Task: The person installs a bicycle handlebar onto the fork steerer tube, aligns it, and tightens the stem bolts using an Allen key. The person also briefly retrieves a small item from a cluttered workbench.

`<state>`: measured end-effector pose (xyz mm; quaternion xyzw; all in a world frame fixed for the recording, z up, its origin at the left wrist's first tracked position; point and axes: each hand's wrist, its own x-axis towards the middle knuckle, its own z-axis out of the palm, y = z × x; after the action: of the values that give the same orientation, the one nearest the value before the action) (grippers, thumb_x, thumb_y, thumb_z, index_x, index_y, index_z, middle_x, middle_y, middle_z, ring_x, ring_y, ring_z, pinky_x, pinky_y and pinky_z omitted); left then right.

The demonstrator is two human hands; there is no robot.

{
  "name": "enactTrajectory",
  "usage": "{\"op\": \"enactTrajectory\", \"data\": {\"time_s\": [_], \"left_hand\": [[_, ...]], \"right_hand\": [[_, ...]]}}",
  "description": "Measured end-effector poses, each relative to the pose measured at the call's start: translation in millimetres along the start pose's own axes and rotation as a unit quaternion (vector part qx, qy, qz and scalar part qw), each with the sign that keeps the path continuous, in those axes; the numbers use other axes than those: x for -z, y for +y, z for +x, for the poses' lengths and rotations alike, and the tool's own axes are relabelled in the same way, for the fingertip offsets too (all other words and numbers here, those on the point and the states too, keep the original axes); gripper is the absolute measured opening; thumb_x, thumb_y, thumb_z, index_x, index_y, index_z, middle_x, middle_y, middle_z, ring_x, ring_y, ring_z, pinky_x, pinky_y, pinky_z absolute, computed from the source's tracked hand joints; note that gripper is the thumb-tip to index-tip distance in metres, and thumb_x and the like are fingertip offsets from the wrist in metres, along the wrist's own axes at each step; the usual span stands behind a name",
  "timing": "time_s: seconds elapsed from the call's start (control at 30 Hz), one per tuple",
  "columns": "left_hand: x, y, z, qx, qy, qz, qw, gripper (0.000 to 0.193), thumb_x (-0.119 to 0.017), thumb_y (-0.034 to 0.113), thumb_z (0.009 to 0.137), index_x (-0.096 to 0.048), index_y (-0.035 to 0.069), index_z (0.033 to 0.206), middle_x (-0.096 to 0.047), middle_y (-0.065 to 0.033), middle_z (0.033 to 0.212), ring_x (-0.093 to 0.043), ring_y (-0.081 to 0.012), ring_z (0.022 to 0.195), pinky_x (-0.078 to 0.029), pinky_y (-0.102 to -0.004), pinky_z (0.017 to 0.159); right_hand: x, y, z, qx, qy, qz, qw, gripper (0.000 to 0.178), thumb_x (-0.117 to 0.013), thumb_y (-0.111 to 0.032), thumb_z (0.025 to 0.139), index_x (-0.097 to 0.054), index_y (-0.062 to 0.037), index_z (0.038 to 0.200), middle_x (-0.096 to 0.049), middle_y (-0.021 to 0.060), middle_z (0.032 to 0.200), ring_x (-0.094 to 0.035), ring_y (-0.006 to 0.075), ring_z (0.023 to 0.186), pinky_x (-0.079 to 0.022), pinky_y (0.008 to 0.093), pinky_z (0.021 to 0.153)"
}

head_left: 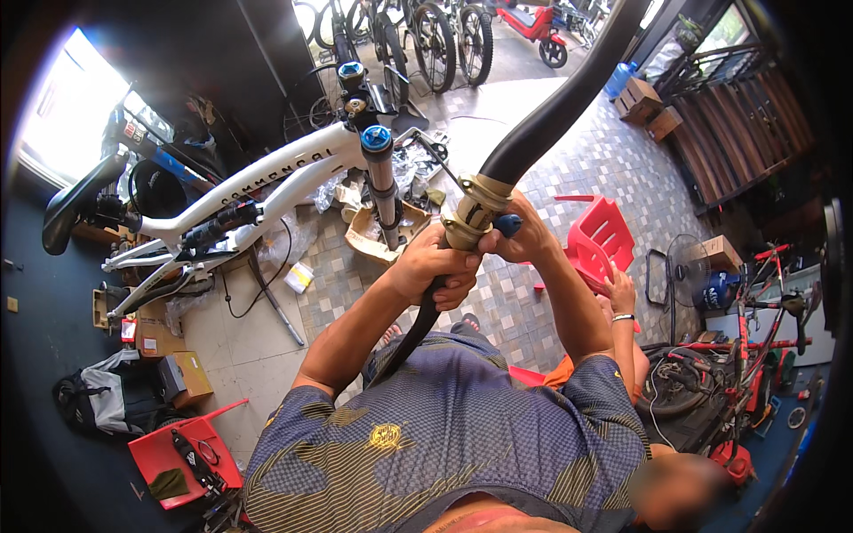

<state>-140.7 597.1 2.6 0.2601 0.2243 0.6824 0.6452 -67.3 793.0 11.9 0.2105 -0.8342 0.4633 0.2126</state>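
Observation:
In front of my chest I hold up a black bicycle handlebar (542, 120) with a gold-coloured stem (475, 206) clamped at its middle. One end of the bar rises to the upper right; the other runs down toward my shirt. My left hand (431, 265) is closed round the bar just below the stem. Beside the stem, my right hand (526, 233) is closed on a tool with a dark blue handle (508, 225), its tip hidden. Beyond them stands a white bicycle frame (311, 160) with a fork (382, 178) and a black saddle (80, 204).
Cardboard and plastic wrapping lie by an open carton (369, 235) under the fork. A red chair (597, 235) stands to the right, with another person's arm (624, 306) near it. A red stool (191, 457) with parts is at lower left. Bicycles (435, 44) line the back.

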Motion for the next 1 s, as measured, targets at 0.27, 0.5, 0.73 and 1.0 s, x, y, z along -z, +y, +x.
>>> {"op": "enactTrajectory", "data": {"time_s": [0.27, 0.5, 0.73, 1.0], "left_hand": [[-1, 3, 1, -0.004, 0.058, 0.053, 0.997, 0.017, -0.062, 0.009, 0.096, -0.048, 0.008, 0.105, -0.043, 0.0007, 0.058, -0.043, -0.0086, 0.038, -0.036, -0.0255, 0.035], [1, 7, 3, -0.008, 0.081, 0.075, 0.994, 0.012, -0.061, 0.01, 0.097, -0.05, 0.009, 0.102, -0.044, 0.0009, 0.06, -0.043, -0.0079, 0.039, -0.036, -0.0257, 0.035], [5, 8, 7, -0.009, 0.106, 0.092, 0.99, 0.013, -0.062, 0.01, 0.096, -0.051, 0.01, 0.102, -0.045, 0.0011, 0.061, -0.044, -0.0084, 0.039, -0.037, -0.0259, 0.035], [41, 31, 37, 0.03, -0.032, -0.125, 0.991, 0.016, -0.055, 0.02, 0.097, -0.049, 0.007, 0.105, -0.04, 0.0026, 0.059, -0.039, -0.006, 0.038, -0.034, -0.0227, 0.032]], "right_hand": [[1, 4, -2, -0.031, -0.006, -0.013, 0.999, 0.057, -0.073, -0.057, 0.087, -0.07, -0.0029, 0.105, -0.072, 0.0172, 0.099, -0.069, 0.0395, 0.091, -0.053, 0.0453, 0.084], [-3, 6, -3, -0.075, 0.012, 0.001, 0.997, 0.058, -0.071, -0.058, 0.089, -0.069, -0.0027, 0.107, -0.072, 0.0172, 0.098, -0.069, 0.0397, 0.092, -0.053, 0.0457, 0.083], [-1, 8, -2, -0.093, 0.011, -0.005, 0.996, 0.057, -0.068, -0.058, 0.092, -0.069, -0.0031, 0.109, -0.072, 0.0178, 0.099, -0.069, 0.0409, 0.094, -0.053, 0.0461, 0.083], [3, 3, 5, -0.159, 0.168, 0.001, 0.973, 0.04, -0.079, -0.035, 0.091, -0.07, -0.0054, 0.116, -0.058, 0.0026, 0.084, -0.052, 0.0118, 0.074, -0.046, 0.0275, 0.068]]}}
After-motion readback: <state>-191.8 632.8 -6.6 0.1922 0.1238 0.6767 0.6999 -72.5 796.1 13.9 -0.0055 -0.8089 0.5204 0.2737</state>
